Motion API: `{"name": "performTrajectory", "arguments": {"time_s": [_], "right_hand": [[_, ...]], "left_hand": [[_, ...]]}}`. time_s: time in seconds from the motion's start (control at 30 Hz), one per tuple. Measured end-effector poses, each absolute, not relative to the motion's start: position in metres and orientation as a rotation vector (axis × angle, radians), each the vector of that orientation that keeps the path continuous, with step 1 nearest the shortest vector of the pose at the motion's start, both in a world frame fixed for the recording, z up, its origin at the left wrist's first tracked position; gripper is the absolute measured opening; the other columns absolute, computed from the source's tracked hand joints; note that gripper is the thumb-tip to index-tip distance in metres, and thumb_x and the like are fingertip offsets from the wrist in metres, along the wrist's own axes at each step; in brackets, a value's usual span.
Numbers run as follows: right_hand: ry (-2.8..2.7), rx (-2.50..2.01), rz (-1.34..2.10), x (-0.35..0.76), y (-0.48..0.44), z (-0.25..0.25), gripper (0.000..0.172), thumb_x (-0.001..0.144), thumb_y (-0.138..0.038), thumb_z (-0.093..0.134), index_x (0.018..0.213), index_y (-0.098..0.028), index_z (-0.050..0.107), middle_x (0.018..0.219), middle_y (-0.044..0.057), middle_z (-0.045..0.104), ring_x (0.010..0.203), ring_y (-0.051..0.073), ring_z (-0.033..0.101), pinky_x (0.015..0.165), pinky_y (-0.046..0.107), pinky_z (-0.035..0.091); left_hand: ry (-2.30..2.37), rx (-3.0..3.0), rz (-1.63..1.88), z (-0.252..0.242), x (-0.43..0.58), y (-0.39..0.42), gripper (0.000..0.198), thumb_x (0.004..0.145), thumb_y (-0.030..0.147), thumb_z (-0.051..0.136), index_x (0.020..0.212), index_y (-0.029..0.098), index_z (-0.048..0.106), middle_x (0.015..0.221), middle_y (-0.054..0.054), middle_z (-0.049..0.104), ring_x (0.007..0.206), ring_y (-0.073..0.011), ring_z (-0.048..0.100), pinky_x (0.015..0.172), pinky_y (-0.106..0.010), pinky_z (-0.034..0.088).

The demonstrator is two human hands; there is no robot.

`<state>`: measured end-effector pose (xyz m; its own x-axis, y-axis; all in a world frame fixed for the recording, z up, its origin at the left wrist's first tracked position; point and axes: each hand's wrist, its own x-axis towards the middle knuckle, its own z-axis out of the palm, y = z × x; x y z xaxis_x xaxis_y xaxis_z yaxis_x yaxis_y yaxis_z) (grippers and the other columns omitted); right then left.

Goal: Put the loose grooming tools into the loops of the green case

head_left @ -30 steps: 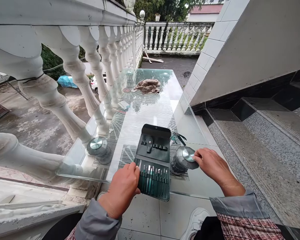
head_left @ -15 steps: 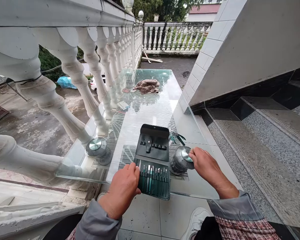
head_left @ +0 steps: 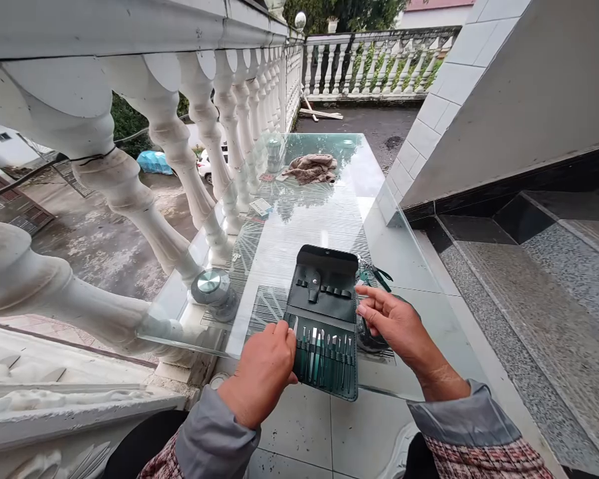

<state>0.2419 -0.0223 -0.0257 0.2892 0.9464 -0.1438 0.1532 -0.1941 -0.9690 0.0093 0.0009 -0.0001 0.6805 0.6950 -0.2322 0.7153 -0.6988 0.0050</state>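
A dark green tool case [head_left: 324, 299] lies unfolded at the near end of a glass table [head_left: 304, 219]. Its lower half holds a row of several small metal tools [head_left: 324, 356] in loops. My left hand [head_left: 262, 369] is curled at the case's lower left corner, fingertips pressed on the first tool there. My right hand [head_left: 392, 322] is at the case's right edge with fingers stretched out toward it, holding nothing. It covers most of the round metal table mount [head_left: 367, 339] below it.
Green-handled pliers [head_left: 374, 274] lie just beyond the case's right corner. A second metal mount [head_left: 210, 287] sits at the left near corner. A crumpled brown cloth [head_left: 312, 167] and a small card [head_left: 262, 207] lie farther up. White balusters [head_left: 180, 153] run along the left, stone steps [head_left: 529, 279] rise at the right.
My right hand left the round metal mount and moved left to the case's right edge, fingers now extended. The view shifted slightly. My left hand stays on the lower left corner.
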Motion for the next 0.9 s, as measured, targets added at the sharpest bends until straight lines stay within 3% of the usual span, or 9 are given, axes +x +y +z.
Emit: {"name": "performTrajectory", "arguments": {"time_s": [0.3, 0.9], "right_hand": [[-1.041, -1.452, 1.088, 0.206, -0.017, -0.024, 0.04, 0.069, -0.042, 0.064, 0.098, -0.017, 0.054, 0.065, -0.002, 0.055, 0.053, 0.011, 0.054, 0.045, 0.024, 0.046], [-1.202, -1.59, 0.86, 0.158, 0.0, -0.038, 0.022, 0.076, -0.032, 0.054, 0.095, -0.021, 0.055, 0.072, -0.001, 0.06, 0.055, 0.013, 0.057, 0.057, 0.028, 0.048]], "left_hand": [[1.173, 2.803, -0.276, -0.003, 0.007, -0.001, 0.04, 0.064, 0.03, 0.077, 0.092, 0.015, 0.053, 0.092, -0.005, 0.054, 0.08, -0.0205, 0.054, 0.063, -0.032, 0.048], [1.142, 2.832, -0.277, -0.005, 0.007, 0.0, 0.048, 0.063, 0.035, 0.078, 0.095, 0.013, 0.051, 0.093, -0.006, 0.054, 0.082, -0.0213, 0.053, 0.064, -0.032, 0.048]]}}
